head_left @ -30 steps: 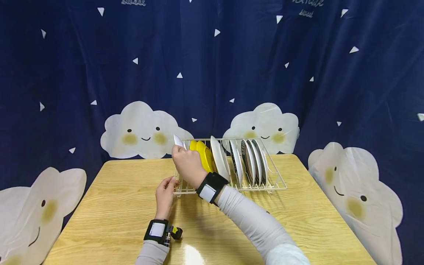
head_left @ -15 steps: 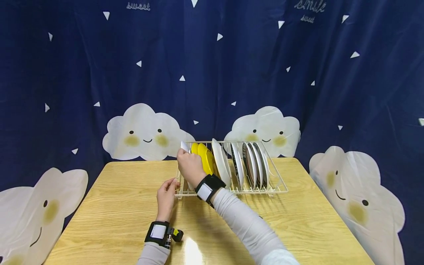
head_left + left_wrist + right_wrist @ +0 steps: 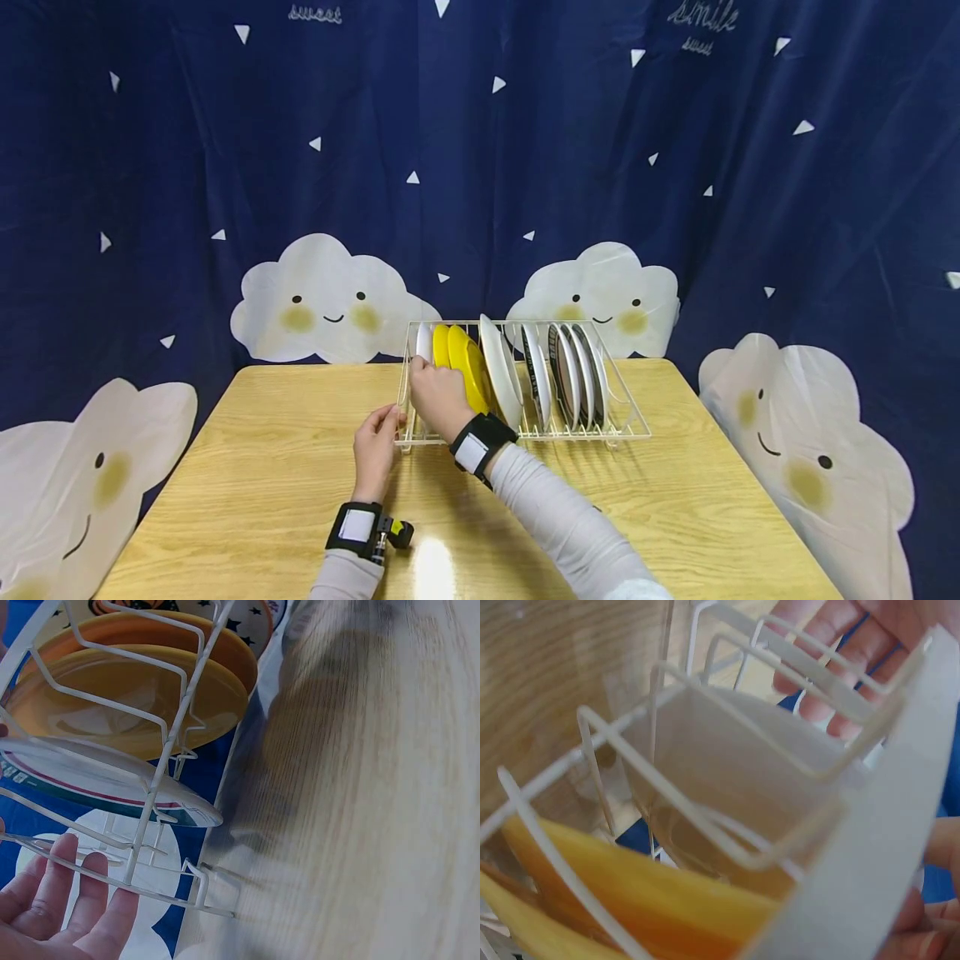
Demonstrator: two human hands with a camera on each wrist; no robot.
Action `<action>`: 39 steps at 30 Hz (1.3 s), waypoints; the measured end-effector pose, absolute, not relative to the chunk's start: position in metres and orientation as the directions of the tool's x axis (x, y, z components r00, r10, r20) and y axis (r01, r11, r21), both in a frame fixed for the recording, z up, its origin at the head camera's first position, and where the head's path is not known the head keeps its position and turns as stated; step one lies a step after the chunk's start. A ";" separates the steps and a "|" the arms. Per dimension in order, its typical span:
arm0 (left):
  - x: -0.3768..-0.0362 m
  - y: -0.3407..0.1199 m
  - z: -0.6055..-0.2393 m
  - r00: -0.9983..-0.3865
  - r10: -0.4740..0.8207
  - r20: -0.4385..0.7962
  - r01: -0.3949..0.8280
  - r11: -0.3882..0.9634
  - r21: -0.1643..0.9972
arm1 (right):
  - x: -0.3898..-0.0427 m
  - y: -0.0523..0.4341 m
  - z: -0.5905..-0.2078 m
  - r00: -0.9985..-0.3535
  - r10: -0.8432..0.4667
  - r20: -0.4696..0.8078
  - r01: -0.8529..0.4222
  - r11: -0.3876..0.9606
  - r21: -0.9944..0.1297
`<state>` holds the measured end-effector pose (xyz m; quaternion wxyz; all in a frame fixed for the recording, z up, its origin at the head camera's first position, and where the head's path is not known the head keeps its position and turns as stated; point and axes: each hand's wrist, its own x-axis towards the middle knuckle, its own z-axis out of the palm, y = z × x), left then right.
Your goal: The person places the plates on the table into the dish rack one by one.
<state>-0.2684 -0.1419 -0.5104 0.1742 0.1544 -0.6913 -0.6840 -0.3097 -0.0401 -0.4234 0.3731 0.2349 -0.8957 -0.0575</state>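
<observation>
Round white ceramic plate (image 3: pixel 870 847), seen edge-on and standing in the cream wire dish rack (image 3: pixel 705 817), beside a yellow plate (image 3: pixel 630 900) (its neighbour), with fingers of a hand (image 3: pixel 832 660) behind the rack wires over pale wooden tabletop (image 3: pixel 555 675).

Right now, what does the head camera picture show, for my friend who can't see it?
A person's right hand holds a small white plate in the left end of a wire dish rack on a wooden table. Their left hand touches the rack's corner.
</observation>
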 end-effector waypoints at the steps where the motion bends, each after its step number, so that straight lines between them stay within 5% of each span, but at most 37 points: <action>1: -0.269 -0.142 -0.510 -0.893 -0.450 0.029 0.025 0.016 1.000 | -0.308 -0.040 -0.424 -0.602 -0.465 0.649 -0.380 0.882 0.280; 13: -0.269 -0.144 -0.507 -0.897 -0.442 0.025 0.029 -0.002 1.000 | -0.292 -0.038 -0.434 -0.611 -0.504 0.611 -0.389 0.863 0.322; 22: -0.270 -0.145 -0.508 -0.901 -0.433 0.002 0.009 -0.014 1.000 | -0.272 -0.021 -0.447 -0.482 -0.540 0.690 -0.486 0.820 0.302; 30: -0.270 -0.147 -0.509 -0.903 -0.429 0.018 0.030 -0.021 0.999 | -0.248 0.011 -0.473 -0.414 -0.536 0.735 -0.656 0.736 0.168; 39: -0.267 -0.153 -0.507 -0.897 -0.442 0.013 0.015 -0.001 1.000 | -0.234 0.067 -0.501 -0.591 -0.437 0.678 -0.593 0.806 0.003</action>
